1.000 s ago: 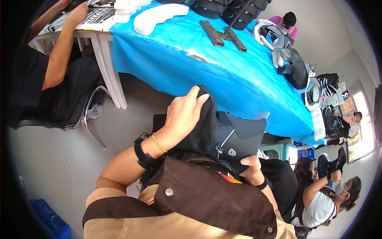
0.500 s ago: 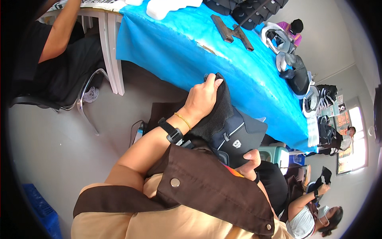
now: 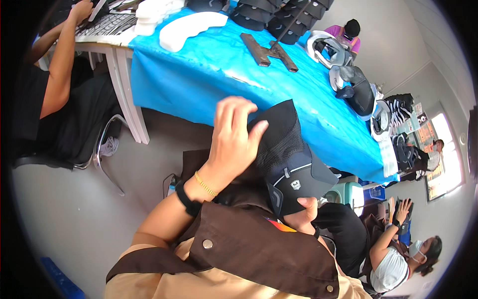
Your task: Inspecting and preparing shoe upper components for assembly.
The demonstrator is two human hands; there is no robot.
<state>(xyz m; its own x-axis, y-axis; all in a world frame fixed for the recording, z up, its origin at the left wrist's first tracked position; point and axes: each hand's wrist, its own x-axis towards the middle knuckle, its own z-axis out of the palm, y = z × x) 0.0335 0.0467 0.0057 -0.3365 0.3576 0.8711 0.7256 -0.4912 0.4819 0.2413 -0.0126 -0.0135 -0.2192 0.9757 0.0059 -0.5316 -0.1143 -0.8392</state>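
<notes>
A black cap [image 3: 311, 174] with mesh panels, a navy section and a small pale shield emblem is in front of my body, below the table edge. My right hand [image 3: 302, 215] grips its lower edge, thumb on the front and fingers hidden behind. Beside the cap's raised, pointed mesh side is my left hand [image 3: 231, 137], thumb and fingers apart, slightly curled, with nothing visible between them. Some of the cap's underside is out of sight.
A blue-covered table [image 3: 219, 89] carries stacked black caps [image 3: 254, 15], a white curved form [image 3: 186, 32], a rusty metal stand [image 3: 269, 52] and bags. At left sits a person [image 3: 55, 94]; another person [image 3: 398, 264] works at right. A green container [image 3: 348, 194] stands near my right hand.
My left hand has let go of the cap's mesh edge and opened beside it. That edge now stands up in a point. My right hand keeps its grip. The view has shifted.
</notes>
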